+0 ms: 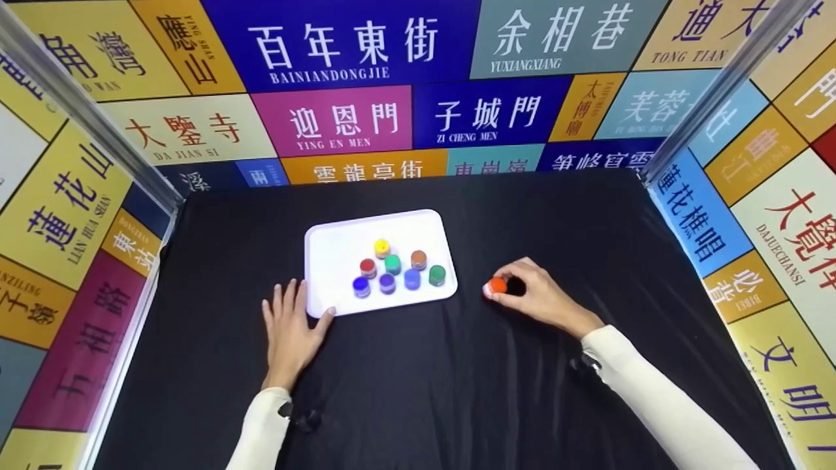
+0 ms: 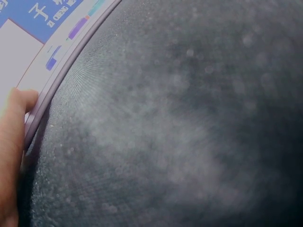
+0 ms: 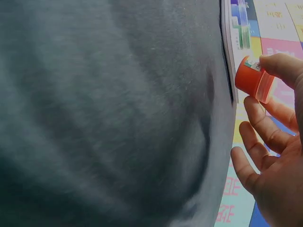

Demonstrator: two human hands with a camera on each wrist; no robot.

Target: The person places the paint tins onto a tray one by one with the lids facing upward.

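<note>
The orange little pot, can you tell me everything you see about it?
The orange pot is a small round jar with an orange cap and a clear, orange-filled body; it looks like plastic. The right hand pinches it between fingertips, tilted, over the black cloth just right of the white tray, apart from it.

Two bare hands, left hand (image 1: 290, 326) and right hand (image 1: 539, 297). Long cream-white sleeves (image 1: 659, 391) to both wrists, snug fit, lightly creased. Small dark device strapped under each wrist (image 1: 297, 416). No rings or gloves visible.
</note>
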